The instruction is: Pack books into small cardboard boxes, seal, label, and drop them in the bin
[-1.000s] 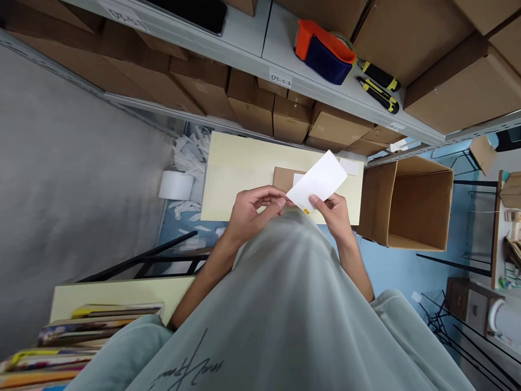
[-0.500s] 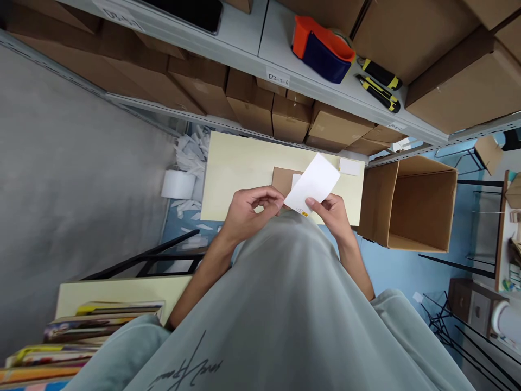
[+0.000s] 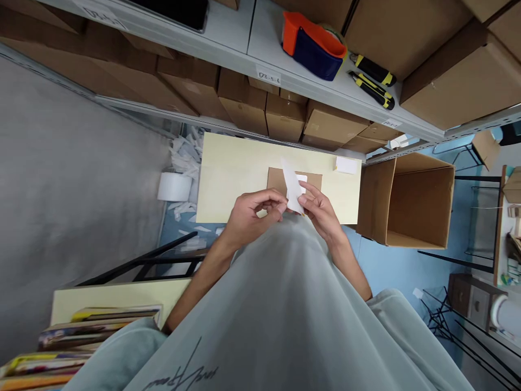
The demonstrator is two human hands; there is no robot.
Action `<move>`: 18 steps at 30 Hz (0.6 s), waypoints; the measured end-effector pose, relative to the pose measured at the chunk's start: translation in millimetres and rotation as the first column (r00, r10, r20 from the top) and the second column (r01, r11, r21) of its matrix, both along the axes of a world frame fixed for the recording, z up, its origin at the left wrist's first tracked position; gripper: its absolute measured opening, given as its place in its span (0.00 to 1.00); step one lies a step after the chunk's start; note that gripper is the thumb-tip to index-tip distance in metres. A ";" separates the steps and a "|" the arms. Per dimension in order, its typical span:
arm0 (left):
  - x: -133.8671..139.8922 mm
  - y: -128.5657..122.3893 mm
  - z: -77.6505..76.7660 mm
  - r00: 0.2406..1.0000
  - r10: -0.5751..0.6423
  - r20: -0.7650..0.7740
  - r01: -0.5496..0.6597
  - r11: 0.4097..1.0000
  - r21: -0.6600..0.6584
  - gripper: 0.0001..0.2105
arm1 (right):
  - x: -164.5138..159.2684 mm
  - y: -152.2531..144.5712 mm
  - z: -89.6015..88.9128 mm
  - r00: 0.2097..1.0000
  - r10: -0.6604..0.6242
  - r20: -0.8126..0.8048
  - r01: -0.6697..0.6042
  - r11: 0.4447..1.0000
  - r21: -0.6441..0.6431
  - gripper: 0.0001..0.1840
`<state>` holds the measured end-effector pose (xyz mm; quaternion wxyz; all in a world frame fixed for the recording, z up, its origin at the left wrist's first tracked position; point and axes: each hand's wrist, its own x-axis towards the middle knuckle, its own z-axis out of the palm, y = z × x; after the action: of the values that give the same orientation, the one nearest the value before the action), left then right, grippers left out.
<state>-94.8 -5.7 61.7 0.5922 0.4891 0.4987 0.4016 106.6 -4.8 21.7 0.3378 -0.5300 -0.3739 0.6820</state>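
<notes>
Where the sheet [image 3: 291,187] is: between the two hands, at their fingertips, in front of the shirt [image 3: 280,304].
Sheet long axis: runs away from the person, far end leaning slightly left; looks narrow, likely turned partly edge-on; far end blurred.
Sheet ends: near end at the fingers, far end free.
Right hand [image 3: 321,210]: nearer one, overlaps the sheet; thumb clamped on its right edge, index stretched along that side; rear fingers hidden.
Left hand [image 3: 256,214]: at the sheet's lower left corner, thumb and index tips close together; cannot tell if they pinch it or just touch it.
Hands: apart, sheet's near end between them.
Mailer [image 3: 277,178]: brown, flat on the table [image 3: 236,157], past the fingertips; sheet covers part of it; long side left to right, crosswise to the sheet.
Label [image 3: 302,177]: white, on the mailer, just right of the sheet.
Small box [image 3: 345,164]: white, table's right end, well apart from both hands.
</notes>
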 end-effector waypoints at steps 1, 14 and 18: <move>1.1 -0.1 -0.7 1.000 0.004 -0.002 -0.004 1.000 0.004 0.11 | -1.6 -1.7 -1.5 0.998 -0.031 0.053 0.028 0.998 0.049 0.45; 4.4 -5.3 -10.3 0.999 -0.028 -0.016 0.029 0.998 0.054 0.15 | -17.3 -16.9 42.5 0.987 -0.070 0.147 0.019 0.945 0.327 0.17; 2.1 -8.9 -12.7 0.998 -0.040 -0.039 0.043 0.995 0.093 0.14 | -20.0 -19.1 41.4 0.986 -0.079 0.144 0.029 0.948 0.318 0.17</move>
<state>-92.7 -14.6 48.9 0.5675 0.5340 0.4798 0.4032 86.6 -23.9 63.1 0.4066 -0.5310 -0.4883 0.5607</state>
